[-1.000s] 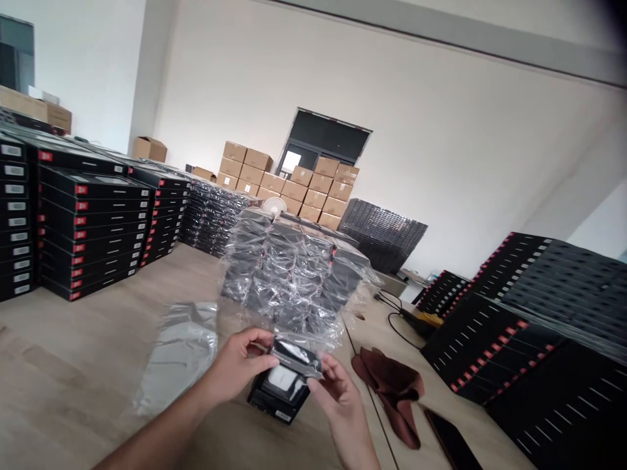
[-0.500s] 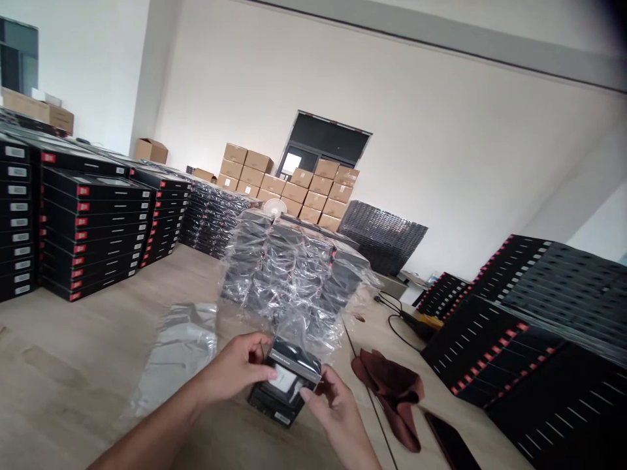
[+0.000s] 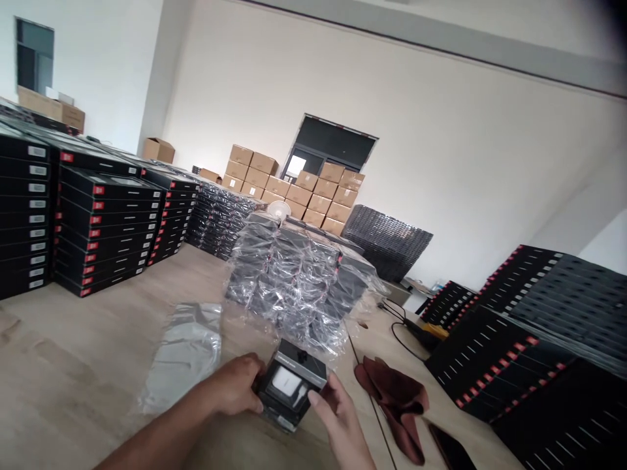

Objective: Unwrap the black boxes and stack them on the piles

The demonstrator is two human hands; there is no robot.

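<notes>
A small black box (image 3: 298, 358) with a white item showing on its front is tilted towards me, low in the middle of the head view. My left hand (image 3: 240, 386) grips its left side, thumb near the lower corner. On the right side, my right hand (image 3: 339, 412) holds the box between thumb and fingers. Whether film still covers the box cannot be made out. Left of my hands, a pile of clear plastic bags (image 3: 189, 349) lies flat on the wooden table (image 3: 122, 320).
Film-wrapped black boxes (image 3: 294, 274) are stacked just beyond my hands. Black boxes (image 3: 105, 228) stand at left, more boxes (image 3: 514, 365) at right. A brown cloth (image 3: 394, 398), a phone (image 3: 450, 447) and a black cable (image 3: 404, 333) lie to the right. Cartons (image 3: 313, 196) rise behind.
My left hand has shifted from the box's upper left to lower on its left side. Clear film that stood up above the box no longer shows there. The view has turned slightly left.
</notes>
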